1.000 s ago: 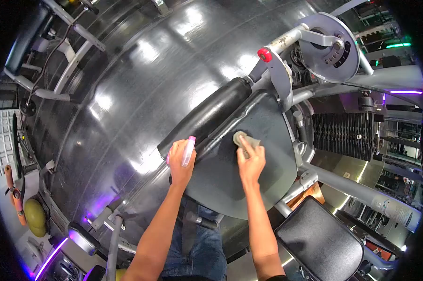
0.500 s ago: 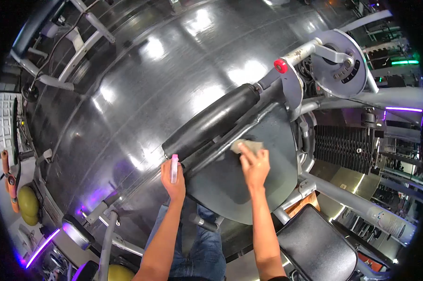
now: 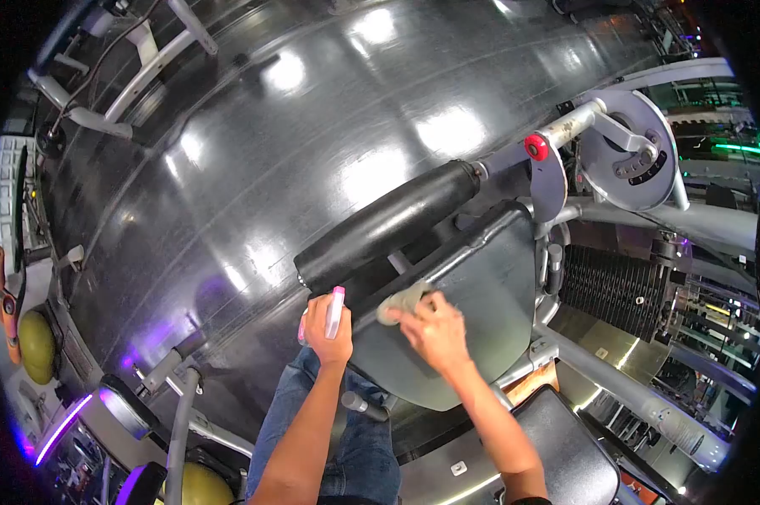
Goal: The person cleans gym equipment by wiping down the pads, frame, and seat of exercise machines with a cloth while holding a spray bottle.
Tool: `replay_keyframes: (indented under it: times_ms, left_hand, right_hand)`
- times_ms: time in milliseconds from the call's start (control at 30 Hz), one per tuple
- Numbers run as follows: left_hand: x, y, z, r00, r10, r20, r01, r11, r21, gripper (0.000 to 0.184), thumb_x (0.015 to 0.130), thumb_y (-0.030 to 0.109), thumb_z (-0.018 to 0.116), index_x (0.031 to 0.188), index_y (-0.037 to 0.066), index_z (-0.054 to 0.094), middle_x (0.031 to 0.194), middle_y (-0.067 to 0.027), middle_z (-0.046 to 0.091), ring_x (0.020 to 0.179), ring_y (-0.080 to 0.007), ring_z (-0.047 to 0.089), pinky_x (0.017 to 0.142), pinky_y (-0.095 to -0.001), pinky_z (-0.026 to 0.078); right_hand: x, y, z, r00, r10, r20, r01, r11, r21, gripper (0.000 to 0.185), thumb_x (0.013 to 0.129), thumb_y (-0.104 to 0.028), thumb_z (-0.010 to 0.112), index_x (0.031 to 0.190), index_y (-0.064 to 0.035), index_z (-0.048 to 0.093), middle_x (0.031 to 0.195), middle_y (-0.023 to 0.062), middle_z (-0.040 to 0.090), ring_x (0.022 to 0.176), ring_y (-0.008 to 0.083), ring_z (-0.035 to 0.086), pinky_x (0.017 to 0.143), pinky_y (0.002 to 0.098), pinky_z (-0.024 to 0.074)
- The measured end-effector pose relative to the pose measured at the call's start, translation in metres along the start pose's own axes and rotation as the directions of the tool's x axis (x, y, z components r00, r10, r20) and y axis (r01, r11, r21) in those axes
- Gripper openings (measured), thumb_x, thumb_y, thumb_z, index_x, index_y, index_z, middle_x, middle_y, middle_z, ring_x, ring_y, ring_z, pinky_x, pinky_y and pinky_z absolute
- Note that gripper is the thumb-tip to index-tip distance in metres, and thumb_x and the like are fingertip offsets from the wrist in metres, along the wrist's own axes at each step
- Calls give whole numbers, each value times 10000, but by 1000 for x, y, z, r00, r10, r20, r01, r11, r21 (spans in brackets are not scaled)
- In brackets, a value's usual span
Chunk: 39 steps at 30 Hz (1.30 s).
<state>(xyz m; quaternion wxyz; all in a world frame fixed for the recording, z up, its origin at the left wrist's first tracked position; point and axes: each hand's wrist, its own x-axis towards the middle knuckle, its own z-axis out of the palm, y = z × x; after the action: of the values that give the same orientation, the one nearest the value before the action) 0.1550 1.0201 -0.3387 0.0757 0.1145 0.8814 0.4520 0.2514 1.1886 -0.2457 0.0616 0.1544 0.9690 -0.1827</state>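
My right hand (image 3: pixel 434 335) presses a beige cloth (image 3: pixel 403 303) onto the dark padded seat (image 3: pixel 481 337) of a gym machine, near its front edge. The fingers are bunched over the cloth and hide part of it. In my left hand (image 3: pixel 329 332) is what looks like a spray bottle (image 3: pixel 335 313), with a pink top and a whitish, see-through part; the fingers wrap round it and cover most of its body. That hand is just off the seat's left corner, close to the end of the black roller pad (image 3: pixel 388 223).
A round metal cam plate (image 3: pixel 628 151) and a red knob (image 3: pixel 536 147) stand at the upper right, with a weight stack (image 3: pixel 611 282) below. Another black pad (image 3: pixel 565 450) lies at the lower right. Shiny black flooring (image 3: pixel 253 151) extends beyond the machine.
My right hand has moved the cloth left and toward me along the seat. My left hand has shifted slightly right with the bottle turned a little. The view has shifted somewhat.
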Motion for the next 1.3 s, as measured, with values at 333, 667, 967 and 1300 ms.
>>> replay_keyframes:
  times_ms: [333, 667, 967, 1300]
  left_hand:
    - [5, 10, -3, 1000, 2, 12, -3, 997, 76, 195, 760, 27, 660, 940, 98, 640, 944, -55, 650, 870, -292, 624, 794, -386, 458]
    - [6, 9, -6, 999, -29, 46, 27, 998, 50, 251, 712, 75, 705, 956, 87, 648, 969, -82, 660, 916, -316, 612, 840, -416, 432]
    - [7, 8, -6, 999, 3, 36, -4, 1000, 31, 252, 709, 76, 710, 950, 77, 637, 965, -88, 660, 906, -317, 615, 838, -419, 428]
    - [5, 10, -6, 999, -22, -29, 20, 998, -55, 155, 817, 148, 724, 945, 82, 665, 958, -72, 659, 889, -291, 622, 818, -383, 436]
  right_hand:
    - [95, 43, -28, 944, 93, 318, -60, 992, -113, 212, 729, -144, 715, 910, -227, 788, 905, 70, 698, 941, 281, 650, 798, 408, 569]
    - [123, 37, -12, 791, 153, 593, -117, 988, -99, 261, 709, -237, 744, 944, -341, 792, 917, 94, 730, 955, 300, 681, 849, 432, 555]
    - [134, 14, 2, 819, 245, 519, -48, 931, -363, 181, 734, -213, 708, 878, -277, 797, 956, 104, 731, 954, 284, 692, 853, 405, 558]
    - [85, 19, -16, 931, 83, 355, -58, 995, -79, 223, 735, -226, 724, 945, -252, 796, 920, 89, 736, 903, 325, 670, 853, 437, 550]
